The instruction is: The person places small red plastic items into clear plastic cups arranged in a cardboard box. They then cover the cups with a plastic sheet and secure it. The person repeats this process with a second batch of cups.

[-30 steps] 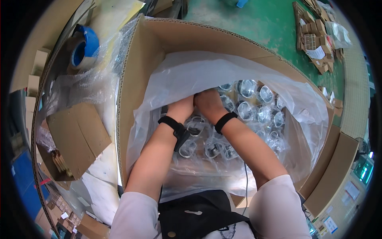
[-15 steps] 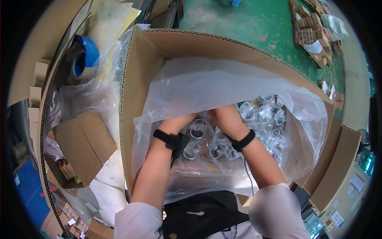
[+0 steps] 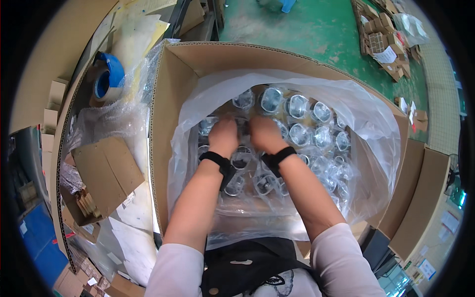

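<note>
My left hand (image 3: 223, 136) and my right hand (image 3: 264, 133) reach into a plastic-lined cardboard box (image 3: 159, 143), side by side with fingers curled inward. Between them a bagged round part (image 3: 242, 123) shows partly; my fingertips are hidden, and I cannot make out what they grip. Rows of round, silver-and-dark metal parts (image 3: 270, 100) in clear bags stand around my hands. Just nearer than my hands sits another bagged round part (image 3: 241, 157). The translucent plastic liner (image 3: 198, 99) lies folded back along the far wall. Black bands circle both wrists.
Left of the box are a blue tape roll (image 3: 113, 69), bubble wrap (image 3: 106, 116) and a small open carton (image 3: 106, 173). A pallet of cartons (image 3: 383, 42) stands at the far right on the green floor (image 3: 297, 34). Box flaps (image 3: 420, 198) stick out at the right.
The liner sheet that covered my hands and the far rows has gone back toward the far wall, uncovering bagged parts. Both hands now show, a little farther into the box.
</note>
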Demonstrator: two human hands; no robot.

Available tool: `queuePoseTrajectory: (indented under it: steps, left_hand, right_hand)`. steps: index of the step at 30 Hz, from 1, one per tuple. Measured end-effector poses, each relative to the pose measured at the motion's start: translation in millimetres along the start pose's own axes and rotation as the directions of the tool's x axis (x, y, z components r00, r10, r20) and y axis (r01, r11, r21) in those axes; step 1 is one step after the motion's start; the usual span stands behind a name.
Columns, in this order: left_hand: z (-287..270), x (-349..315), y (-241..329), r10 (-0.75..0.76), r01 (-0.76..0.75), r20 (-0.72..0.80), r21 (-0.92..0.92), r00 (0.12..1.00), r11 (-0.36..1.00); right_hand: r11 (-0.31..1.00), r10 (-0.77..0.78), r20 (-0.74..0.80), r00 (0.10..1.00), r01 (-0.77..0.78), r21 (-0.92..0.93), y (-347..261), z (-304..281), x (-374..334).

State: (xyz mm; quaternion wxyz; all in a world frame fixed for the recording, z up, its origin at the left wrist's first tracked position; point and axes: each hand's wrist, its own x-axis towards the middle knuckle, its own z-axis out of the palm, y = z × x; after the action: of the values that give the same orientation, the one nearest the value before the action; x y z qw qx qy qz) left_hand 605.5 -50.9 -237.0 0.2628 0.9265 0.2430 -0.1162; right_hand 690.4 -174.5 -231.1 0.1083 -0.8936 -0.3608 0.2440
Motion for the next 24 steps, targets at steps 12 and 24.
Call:
queuePoseTrajectory:
  steps: [12,24]
  left_hand:
    - [-44.3,-22.4,14.9,-0.08,0.071,-0.2,-0.055,0.976,0.996]
    - [-50.6,-26.4,23.9,-0.167,0.088,-0.333,-0.239,0.928,0.967]
  right_hand:
    - [0.993,0.066,-0.203,0.977,-0.044,0.112,-21.2,1.0,-10.9]
    - [0.941,0.06,-0.208,0.976,0.014,0.337,0.7,-22.6,-17.4]
